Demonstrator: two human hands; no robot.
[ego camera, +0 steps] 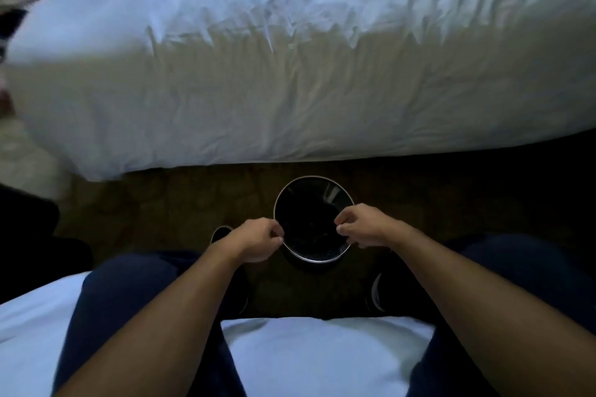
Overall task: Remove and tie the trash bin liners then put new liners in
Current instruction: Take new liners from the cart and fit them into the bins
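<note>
Trash bin (300, 196), round and dark inside, stands on the floor (161, 203) between the seated person's shoes (222, 232), near the edge of a white bed (290, 90). Left hand (258, 240) and right hand (361, 226) each grip its rim with curled, pinching fingers, on opposite sides

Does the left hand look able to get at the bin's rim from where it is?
Probably yes: the left hand is already at the left rim of the bin, fingers curled there, with nothing between them. Whether it already grips anything is too dark to tell.
</note>
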